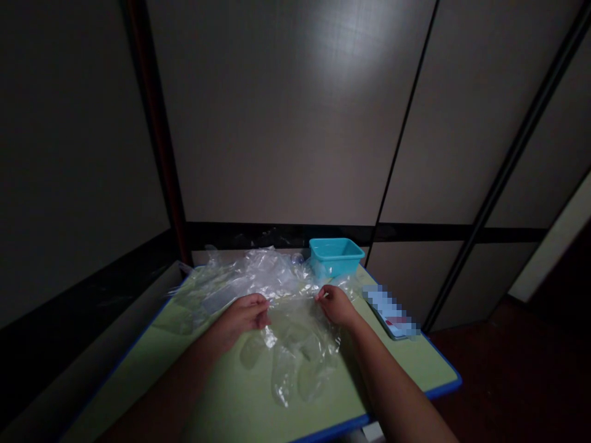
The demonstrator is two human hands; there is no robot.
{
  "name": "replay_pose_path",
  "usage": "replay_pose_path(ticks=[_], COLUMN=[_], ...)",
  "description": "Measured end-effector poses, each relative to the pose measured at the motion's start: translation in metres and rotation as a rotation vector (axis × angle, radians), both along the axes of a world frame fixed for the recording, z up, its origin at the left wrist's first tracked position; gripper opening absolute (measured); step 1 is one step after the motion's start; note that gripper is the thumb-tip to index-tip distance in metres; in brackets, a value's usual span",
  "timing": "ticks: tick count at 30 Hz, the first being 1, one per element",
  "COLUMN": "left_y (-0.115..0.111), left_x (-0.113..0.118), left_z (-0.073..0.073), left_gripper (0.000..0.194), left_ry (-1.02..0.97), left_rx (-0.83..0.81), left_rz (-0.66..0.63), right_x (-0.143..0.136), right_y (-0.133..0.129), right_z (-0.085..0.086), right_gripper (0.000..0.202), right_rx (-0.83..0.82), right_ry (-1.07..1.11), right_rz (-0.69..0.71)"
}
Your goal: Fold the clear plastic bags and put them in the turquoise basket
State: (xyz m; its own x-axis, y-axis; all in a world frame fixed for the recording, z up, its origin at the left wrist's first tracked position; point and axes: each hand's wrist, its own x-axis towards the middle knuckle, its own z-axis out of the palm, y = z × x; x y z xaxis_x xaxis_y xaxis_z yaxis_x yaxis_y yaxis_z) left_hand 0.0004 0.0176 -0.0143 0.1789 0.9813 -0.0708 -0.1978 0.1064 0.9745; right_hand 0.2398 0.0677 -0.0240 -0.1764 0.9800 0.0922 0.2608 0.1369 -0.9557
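Observation:
A clear plastic glove (295, 351) hangs between my two hands over the table, its finger-shaped parts spread toward the front. My left hand (252, 309) pinches one end of its edge with thumb and fingers. At the other end, my right hand (333, 304) grips the same edge, so it stretches nearly straight between them. Just behind my hands lies a crumpled pile of clear plastic (270, 271); its separate pieces are hard to tell apart.
A turquoise plastic basket (336, 266) stands at the back of the green table (231, 400), which has a blue rim. To the right lies a flat, phone-like object (391, 312), partly blurred out. Tall panelled doors (286, 135) rise right behind the table.

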Motion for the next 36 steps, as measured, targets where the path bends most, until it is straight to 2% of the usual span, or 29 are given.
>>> replay_pose_path(ticks=[3, 5, 7, 13, 17, 22, 26, 28, 32, 34, 36], left_y=[-0.007, -0.012, -0.016, -0.019, -0.017, -0.015, -0.011, -0.008, -0.001, -0.002, -0.006], left_x=[0.008, 0.012, 0.015, 0.016, 0.012, 0.003, -0.007, -0.01, -0.006, -0.002, 0.003], left_z=[0.005, 0.007, 0.008, 0.013, 0.014, 0.013, 0.014, 0.011, -0.001, -0.004, -0.001], left_gripper=[0.02, 0.024, 0.026, 0.026, 0.033, 0.026, 0.021, 0.02, 0.022, 0.023, 0.027], left_ry=[-0.255, -0.307, -0.289, -0.236, -0.139, -0.137, -0.263, -0.312, -0.164, -0.112, -0.074], left_rx=[-0.063, -0.137, -0.166, -0.171, -0.192, -0.146, -0.035, -0.077, -0.226, -0.206, -0.176], left_rz=[-0.086, -0.212, -0.271, -0.18, -0.168, -0.084, -0.191, -0.177, -0.097, -0.137, -0.225], right_x=[-0.001, 0.001, 0.003, 0.005, 0.003, 0.001, 0.001, 0.002, 0.003, 0.004, 0.004], right_y=[0.001, 0.002, 0.004, 0.01, 0.009, 0.006, 0.004, 0.004, 0.008, 0.011, 0.014], right_z=[0.006, 0.009, 0.01, 0.006, 0.002, 0.0, 0.0, -0.002, -0.008, -0.012, -0.015], right_gripper=[0.024, 0.028, 0.031, 0.03, 0.028, 0.024, 0.023, 0.021, 0.019, 0.018, 0.018], right_rx=[0.028, 0.043, 0.049, 0.032, 0.007, -0.014, -0.028, -0.029, -0.019, -0.014, -0.007], right_ry=[0.091, 0.156, 0.207, 0.239, 0.169, 0.069, 0.025, -0.003, -0.058, -0.077, -0.088], right_rz=[-0.071, -0.13, -0.188, -0.266, -0.218, -0.135, -0.075, -0.064, -0.086, -0.104, -0.126])
